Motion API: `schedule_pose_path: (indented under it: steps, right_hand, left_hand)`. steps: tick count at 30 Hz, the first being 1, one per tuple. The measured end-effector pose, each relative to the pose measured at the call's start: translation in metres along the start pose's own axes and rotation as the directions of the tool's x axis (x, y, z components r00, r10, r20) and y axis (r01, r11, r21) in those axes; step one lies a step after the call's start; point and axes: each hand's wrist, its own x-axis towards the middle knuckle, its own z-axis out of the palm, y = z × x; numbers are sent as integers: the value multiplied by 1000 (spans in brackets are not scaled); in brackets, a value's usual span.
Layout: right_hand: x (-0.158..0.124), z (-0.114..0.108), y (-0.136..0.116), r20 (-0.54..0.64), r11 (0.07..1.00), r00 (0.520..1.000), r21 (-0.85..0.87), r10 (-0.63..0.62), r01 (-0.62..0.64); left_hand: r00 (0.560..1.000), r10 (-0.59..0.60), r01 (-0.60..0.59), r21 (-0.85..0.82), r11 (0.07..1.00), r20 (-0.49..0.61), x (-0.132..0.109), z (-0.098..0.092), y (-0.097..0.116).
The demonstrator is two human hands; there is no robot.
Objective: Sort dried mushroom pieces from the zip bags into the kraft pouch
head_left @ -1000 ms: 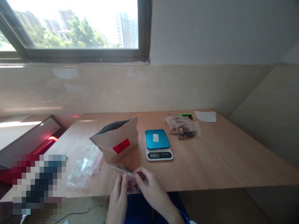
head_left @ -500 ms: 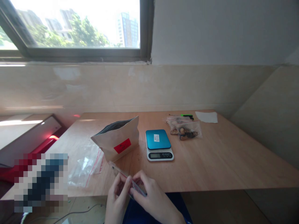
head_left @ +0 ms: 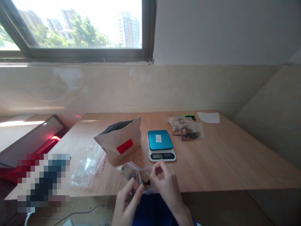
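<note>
Over the table's front edge, a clear zip bag (head_left: pixel 129 170) with a red seal line and a few pale and dark dried pieces inside is held between both hands. My left hand (head_left: pixel 129 199) pinches its near side at the seal, thumb against fingers. On the other side, my right hand (head_left: pixel 167 186) is closed in a pinch on the bag's right edge. Just beyond stands a kraft paper pouch (head_left: pixel 111 146) with a red label, its top open. The kitchen scale (head_left: pixel 160 140), blue-topped and white-bodied, sits right of the pouch; its display is unreadable.
Flat clear zip bags (head_left: pixel 86 166) lie at the left of the wooden table (head_left: pixel 225 157). Filled zip bags (head_left: pixel 189 131) of dried pieces lie behind the scale, near a green-and-black object (head_left: pixel 189 116) and white paper (head_left: pixel 208 117). A blurred patch covers the left front corner.
The zip bag has turned from edge-on to spread out, showing its contents. My right hand has moved up and right, away from my left, which shifted slightly right.
</note>
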Motion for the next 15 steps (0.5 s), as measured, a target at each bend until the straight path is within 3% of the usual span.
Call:
schedule_pose_path:
  steps: [2,4,8,11,15]
  right_hand:
    - [7,-11,10,-127,990,988,120,92,-77]
    - [12,-21,17,-149,955,974,269,171,-126]
    - [11,-31,12,-104,860,966,485,235,-157]
    - [8,-35,-1,-71,807,971,572,228,-148]
    - [3,-37,-14,70,698,968,680,241,-223]
  left_hand:
    - [1000,15,-16,30,999,24,-2,0,4]
    - [997,36,-40,56,998,73,-2,1,8]
    - [987,77,-76,-12,997,139,3,5,12]
    - [996,34,-30,-43,999,88,8,7,3]
    - [1000,-24,24,-88,996,8,10,10,-22]
